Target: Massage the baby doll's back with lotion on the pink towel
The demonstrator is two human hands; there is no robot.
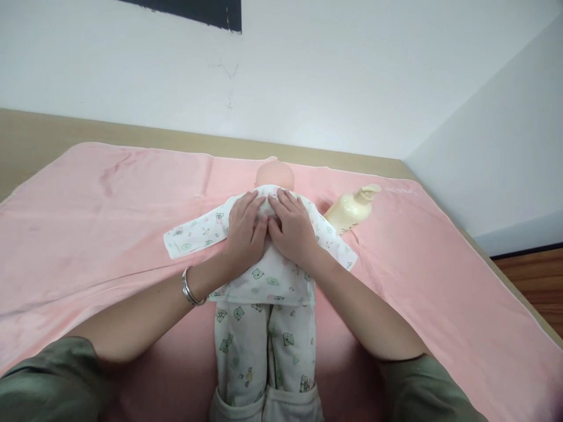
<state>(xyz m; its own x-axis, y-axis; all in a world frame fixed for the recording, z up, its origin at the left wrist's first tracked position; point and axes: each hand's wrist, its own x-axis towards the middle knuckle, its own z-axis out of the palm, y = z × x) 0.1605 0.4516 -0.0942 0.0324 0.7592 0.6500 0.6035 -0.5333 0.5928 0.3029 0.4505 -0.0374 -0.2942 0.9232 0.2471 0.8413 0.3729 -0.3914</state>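
A baby doll (275, 174) lies face down, its bald head pointing away from me. It wears a white printed top (275, 281) and matching trousers (241, 346) with turned-up pale cuffs. My left hand (246, 228) rests flat on the left half of the doll's upper back, fingers stretched out. On the right half lies my right hand (292, 225), also flat, with the two thumbs close together at the middle. Both sleeves of the top spread out sideways. Beside the right sleeve, a cream pump bottle (352, 210) lies tilted on its side.
A pink sheet (132, 205) with some creases covers most of the wooden-coloured table (44, 129). A white wall (308, 76) stands behind the table and another borders it at the right. A dark panel (211, 12) hangs on the back wall.
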